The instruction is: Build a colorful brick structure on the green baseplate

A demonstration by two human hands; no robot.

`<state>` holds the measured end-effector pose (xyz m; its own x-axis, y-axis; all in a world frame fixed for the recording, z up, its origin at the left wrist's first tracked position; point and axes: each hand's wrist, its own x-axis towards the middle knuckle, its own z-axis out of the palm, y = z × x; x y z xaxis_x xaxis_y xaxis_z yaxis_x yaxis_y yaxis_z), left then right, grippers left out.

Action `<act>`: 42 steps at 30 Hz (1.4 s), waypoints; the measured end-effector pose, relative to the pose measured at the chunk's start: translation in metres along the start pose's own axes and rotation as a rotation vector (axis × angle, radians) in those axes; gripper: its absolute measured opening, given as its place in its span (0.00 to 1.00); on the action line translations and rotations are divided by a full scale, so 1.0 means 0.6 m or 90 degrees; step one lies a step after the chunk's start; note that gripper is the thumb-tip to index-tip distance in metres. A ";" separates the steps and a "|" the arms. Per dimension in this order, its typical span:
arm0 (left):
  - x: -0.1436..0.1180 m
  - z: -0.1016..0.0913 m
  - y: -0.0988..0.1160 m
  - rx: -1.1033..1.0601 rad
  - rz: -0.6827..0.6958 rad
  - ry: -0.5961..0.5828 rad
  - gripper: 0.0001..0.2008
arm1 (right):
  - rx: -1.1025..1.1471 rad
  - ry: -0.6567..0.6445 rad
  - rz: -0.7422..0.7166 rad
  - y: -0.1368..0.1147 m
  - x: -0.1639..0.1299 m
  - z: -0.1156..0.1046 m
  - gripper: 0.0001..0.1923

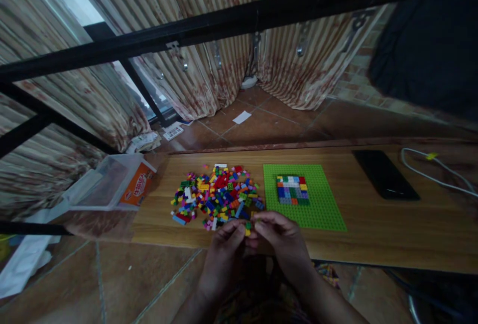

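Note:
My left hand [232, 237] is closed in a pinch around small toy bricks [248, 229], one yellow and one green, near the table's front edge. Close beside it, my right hand [277, 229] also pinches; a bit of green shows at its fingertips, too small to make out clearly. Behind my hands, a loose heap of colourful toy bricks [220, 197] covers the table's left part. To the right lies a green baseplate [324, 204], bearing a roughly square block of multicoloured bricks [293, 190]. My right hand partly covers the baseplate's near left corner.
A wooden table [377, 229] carries a black tablet-like slab [386, 174] and a white cable [440, 177] on the right. A clear plastic bin [112, 179] with an orange label stands off the left end. A dark metal bar [224, 28] crosses before striped curtains [209, 75].

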<state>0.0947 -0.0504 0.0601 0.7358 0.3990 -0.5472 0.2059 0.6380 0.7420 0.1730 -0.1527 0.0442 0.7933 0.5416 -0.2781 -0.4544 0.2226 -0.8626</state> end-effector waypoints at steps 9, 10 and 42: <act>0.006 -0.013 0.001 0.093 0.092 -0.002 0.12 | -0.096 -0.064 0.047 0.008 0.003 0.010 0.13; 0.006 -0.017 0.000 0.123 0.114 0.002 0.12 | -0.147 -0.067 0.028 0.009 0.003 0.012 0.11; 0.133 -0.087 0.069 0.739 0.511 0.190 0.11 | -0.737 -0.099 -0.311 0.031 0.144 0.047 0.13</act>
<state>0.1284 0.0423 0.0266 0.7725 0.5995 0.2094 0.3148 -0.6479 0.6936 0.2219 -0.0787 0.0161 0.6858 0.7105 0.1579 0.5540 -0.3689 -0.7463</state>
